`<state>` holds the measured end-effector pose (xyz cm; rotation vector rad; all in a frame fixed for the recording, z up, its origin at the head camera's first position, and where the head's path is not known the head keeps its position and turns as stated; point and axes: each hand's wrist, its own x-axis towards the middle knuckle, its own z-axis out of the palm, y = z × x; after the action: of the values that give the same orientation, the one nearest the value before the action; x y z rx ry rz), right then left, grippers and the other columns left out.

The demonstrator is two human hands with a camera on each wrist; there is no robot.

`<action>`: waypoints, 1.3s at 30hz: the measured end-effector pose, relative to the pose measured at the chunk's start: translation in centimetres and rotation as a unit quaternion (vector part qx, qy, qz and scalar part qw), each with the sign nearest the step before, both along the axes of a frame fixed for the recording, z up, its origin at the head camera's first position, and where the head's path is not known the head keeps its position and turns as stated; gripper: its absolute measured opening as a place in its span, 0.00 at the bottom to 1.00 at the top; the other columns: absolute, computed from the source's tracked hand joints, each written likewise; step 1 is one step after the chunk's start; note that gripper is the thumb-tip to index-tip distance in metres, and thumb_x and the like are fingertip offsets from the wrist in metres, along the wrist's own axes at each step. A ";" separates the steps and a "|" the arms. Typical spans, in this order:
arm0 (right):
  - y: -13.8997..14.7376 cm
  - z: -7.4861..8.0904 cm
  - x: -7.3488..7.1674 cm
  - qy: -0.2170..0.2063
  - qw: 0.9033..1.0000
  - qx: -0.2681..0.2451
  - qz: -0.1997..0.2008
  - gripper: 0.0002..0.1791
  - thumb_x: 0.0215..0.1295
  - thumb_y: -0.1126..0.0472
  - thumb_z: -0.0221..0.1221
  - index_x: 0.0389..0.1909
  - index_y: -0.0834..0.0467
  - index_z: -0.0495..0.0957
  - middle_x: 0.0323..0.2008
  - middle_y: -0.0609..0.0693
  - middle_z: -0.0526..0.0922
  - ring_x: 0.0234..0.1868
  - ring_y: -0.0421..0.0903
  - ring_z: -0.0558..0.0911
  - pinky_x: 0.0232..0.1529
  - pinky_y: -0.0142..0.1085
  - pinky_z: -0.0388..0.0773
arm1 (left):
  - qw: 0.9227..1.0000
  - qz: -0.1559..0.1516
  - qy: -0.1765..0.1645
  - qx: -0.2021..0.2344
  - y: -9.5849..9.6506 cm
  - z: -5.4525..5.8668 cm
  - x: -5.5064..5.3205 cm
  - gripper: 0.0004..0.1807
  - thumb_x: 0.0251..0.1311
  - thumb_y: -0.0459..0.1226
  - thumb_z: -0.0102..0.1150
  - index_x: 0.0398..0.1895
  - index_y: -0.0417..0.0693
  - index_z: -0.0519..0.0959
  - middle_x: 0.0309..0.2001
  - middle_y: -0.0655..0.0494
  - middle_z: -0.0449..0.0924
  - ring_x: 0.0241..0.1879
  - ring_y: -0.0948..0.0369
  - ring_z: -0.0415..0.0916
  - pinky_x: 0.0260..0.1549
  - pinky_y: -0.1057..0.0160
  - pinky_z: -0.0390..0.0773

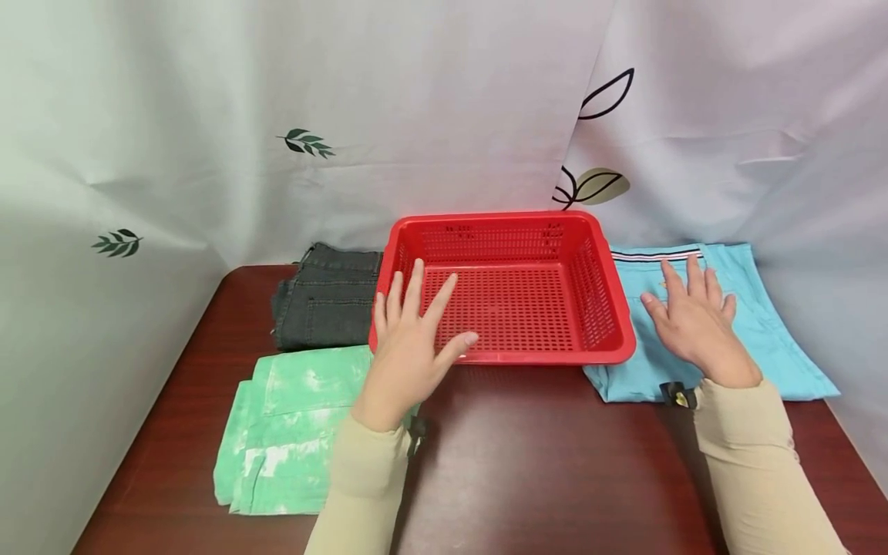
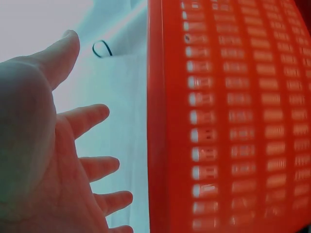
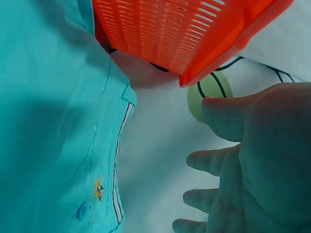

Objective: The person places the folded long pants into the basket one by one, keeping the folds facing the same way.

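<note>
A red plastic basket (image 1: 499,358) with perforated walls stands at the back middle of the table, nothing inside it. My left hand (image 1: 402,347), fingers spread, hovers over the basket's left front corner; the left wrist view shows its bare palm beside the basket wall (image 2: 160,116). Over the folded light blue garment (image 1: 763,331) on the right is my right hand (image 1: 697,324), fingers spread and holding nothing. The right wrist view shows that garment's striped waistband, a button (image 3: 82,210) and a small yellow embroidered patch (image 3: 99,188).
Left of the basket lies a folded dark grey denim garment (image 1: 333,304). In front of it is a folded green and white garment (image 1: 298,432), partly behind my left sleeve. The dark red-brown table (image 1: 527,462) is bordered by pale leaf-printed cloth (image 1: 430,100) at back and sides.
</note>
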<state>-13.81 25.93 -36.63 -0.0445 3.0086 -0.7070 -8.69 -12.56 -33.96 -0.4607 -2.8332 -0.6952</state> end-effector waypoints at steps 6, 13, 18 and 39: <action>0.1 0.0 0.0 -0.004 1.000 0.001 -0.001 0.42 0.78 0.45 0.42 0.79 0.65 0.39 0.76 0.72 0.26 0.74 0.76 0.29 0.63 0.76 0.26 | 1.000 -0.025 -0.013 0.006 1.6 0.2 0.2 0.43 0.66 0.64 0.53 0.81 0.67 0.52 0.82 0.53 0.32 0.79 0.46 0.30 0.71 0.35 0.33; 0.4 0.1 -0.2 0.004 1.000 0.016 -0.004 0.41 0.78 0.48 0.45 0.78 0.66 0.40 0.76 0.73 0.30 0.74 0.75 0.31 0.62 0.78 0.28 | 0.999 -0.041 -0.013 0.001 2.9 0.3 0.4 0.43 0.65 0.64 0.54 0.81 0.66 0.53 0.82 0.52 0.36 0.79 0.47 0.32 0.72 0.36 0.37; 0.8 0.1 -0.5 0.002 1.000 0.026 -0.004 0.41 0.78 0.49 0.46 0.78 0.67 0.40 0.76 0.73 0.31 0.74 0.75 0.32 0.62 0.78 0.30 | 0.998 -0.060 -0.010 -0.017 4.1 0.4 0.8 0.44 0.65 0.64 0.54 0.81 0.68 0.52 0.82 0.52 0.37 0.79 0.46 0.35 0.73 0.37 0.40; 2.1 0.7 -1.7 -0.019 0.998 0.048 0.018 0.41 0.77 0.49 0.47 0.77 0.68 0.41 0.75 0.74 0.32 0.73 0.78 0.35 0.62 0.78 0.37 | 0.987 -0.147 0.047 -0.049 9.1 0.0 2.5 0.41 0.65 0.64 0.53 0.79 0.64 0.59 0.80 0.51 0.46 0.77 0.47 0.46 0.73 0.43 0.50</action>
<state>-15.46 28.06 -35.88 -0.0788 2.9924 -0.5517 -6.16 -3.41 -33.99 -0.9173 -2.7469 -0.5668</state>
